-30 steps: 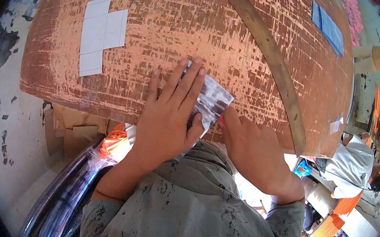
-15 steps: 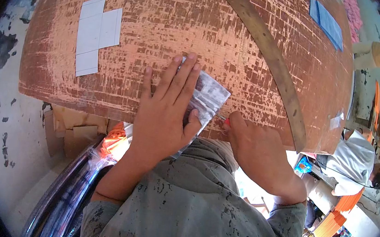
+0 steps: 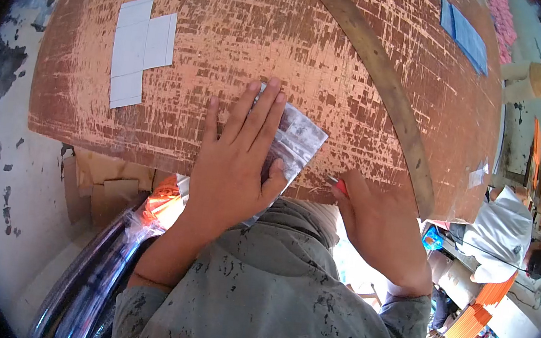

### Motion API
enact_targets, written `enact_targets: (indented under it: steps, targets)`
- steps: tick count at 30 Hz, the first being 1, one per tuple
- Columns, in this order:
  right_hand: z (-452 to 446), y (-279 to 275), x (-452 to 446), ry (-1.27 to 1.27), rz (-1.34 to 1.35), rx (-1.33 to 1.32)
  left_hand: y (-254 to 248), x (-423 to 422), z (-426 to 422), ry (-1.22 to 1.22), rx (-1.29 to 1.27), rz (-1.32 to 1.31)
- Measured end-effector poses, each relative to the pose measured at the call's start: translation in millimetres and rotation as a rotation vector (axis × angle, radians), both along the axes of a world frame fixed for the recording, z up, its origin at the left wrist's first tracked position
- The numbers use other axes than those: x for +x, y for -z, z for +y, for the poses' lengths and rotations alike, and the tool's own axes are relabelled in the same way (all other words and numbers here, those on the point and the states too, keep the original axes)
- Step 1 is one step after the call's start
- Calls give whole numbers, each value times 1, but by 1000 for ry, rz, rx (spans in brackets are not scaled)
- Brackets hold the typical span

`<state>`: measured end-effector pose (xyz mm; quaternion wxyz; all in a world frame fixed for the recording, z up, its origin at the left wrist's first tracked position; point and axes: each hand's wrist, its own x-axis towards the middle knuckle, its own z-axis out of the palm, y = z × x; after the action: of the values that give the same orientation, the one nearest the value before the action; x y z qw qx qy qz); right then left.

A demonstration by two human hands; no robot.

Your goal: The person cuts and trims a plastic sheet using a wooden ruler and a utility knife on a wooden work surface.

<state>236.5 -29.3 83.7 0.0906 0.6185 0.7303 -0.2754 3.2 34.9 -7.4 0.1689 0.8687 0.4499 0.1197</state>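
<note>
One plastic sheet (image 3: 301, 136) — bag or not, I cannot tell — lies on the board (image 3: 232, 33) under the left hand (image 3: 229, 171), flat, fingers extended. Right of the sheet, the right hand (image 3: 380, 223) grips a red tool (image 3: 341, 187). Below it, the shirt's (image 3: 258, 286) lettering is too blurred to read.

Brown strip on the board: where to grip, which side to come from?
I'd grip the brown strip near mid-length, from above, fingers across its narrow width: it's long, slim and lies flat, both long edges exposed. Come from the person's side with the right hand, the nearer one, after putting down the red tool. The left hand lies flat on the plastic sheet.
</note>
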Motion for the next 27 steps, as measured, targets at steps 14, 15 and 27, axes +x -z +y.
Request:
enact_targets:
  steps: [14, 15, 27]
  targets:
    - [16, 28, -22, 48, 87, 94, 1, 0, 1, -5, 38, -19]
    - [16, 28, -22, 47, 85, 93, 1, 0, 1, -6, 36, -20]
    - [16, 31, -22, 39, 101, 112, 1, 1, 0, -5, 43, 11]
